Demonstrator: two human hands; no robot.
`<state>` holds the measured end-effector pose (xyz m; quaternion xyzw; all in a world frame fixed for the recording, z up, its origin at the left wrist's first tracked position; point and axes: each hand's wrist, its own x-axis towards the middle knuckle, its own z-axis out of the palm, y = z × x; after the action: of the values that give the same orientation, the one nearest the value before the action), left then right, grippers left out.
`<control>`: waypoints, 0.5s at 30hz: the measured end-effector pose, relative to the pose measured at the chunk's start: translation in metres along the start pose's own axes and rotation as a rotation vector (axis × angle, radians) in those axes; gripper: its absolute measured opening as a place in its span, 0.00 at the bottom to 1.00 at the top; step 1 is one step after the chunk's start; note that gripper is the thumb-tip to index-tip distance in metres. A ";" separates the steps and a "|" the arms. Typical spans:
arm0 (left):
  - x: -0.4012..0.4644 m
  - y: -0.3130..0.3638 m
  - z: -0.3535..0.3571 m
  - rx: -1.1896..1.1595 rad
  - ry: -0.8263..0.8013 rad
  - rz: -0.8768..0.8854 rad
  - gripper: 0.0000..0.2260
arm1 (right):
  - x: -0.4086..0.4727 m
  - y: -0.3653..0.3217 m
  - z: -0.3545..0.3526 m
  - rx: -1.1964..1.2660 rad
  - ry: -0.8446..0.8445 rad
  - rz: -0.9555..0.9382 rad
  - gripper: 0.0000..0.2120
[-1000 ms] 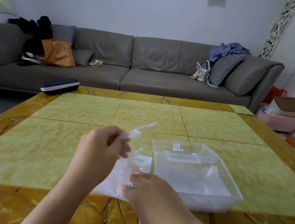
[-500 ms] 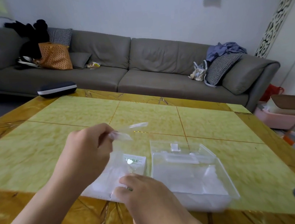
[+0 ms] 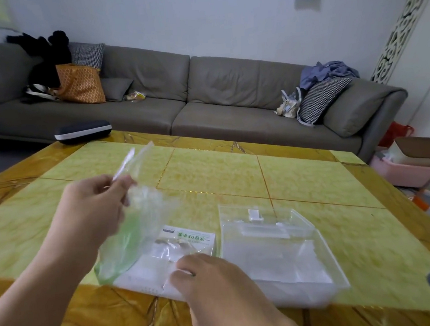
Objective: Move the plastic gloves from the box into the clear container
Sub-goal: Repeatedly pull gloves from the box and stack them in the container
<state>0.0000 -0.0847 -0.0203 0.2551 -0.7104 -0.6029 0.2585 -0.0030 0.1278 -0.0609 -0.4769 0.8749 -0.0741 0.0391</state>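
Now my left hand pinches a plastic glove lifted at centre-left of the frame. My right hand presses flat on the glove box, beside the clear container on the worktop.

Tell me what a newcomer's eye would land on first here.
First, the left hand lifting a filmy plastic glove above the yellow table. Below it, the right hand presses on the white glove box, with the clear container right beside it. Behind the table, a long grey sofa spans the room.
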 end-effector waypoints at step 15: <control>-0.050 0.007 0.049 -0.445 -0.322 -0.270 0.14 | -0.009 0.012 -0.039 1.629 0.431 0.622 0.09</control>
<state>0.0030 -0.0144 -0.0235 0.1855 -0.5521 -0.8054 0.1095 -0.0130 0.1456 -0.0245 -0.0184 0.6292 -0.7457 0.2184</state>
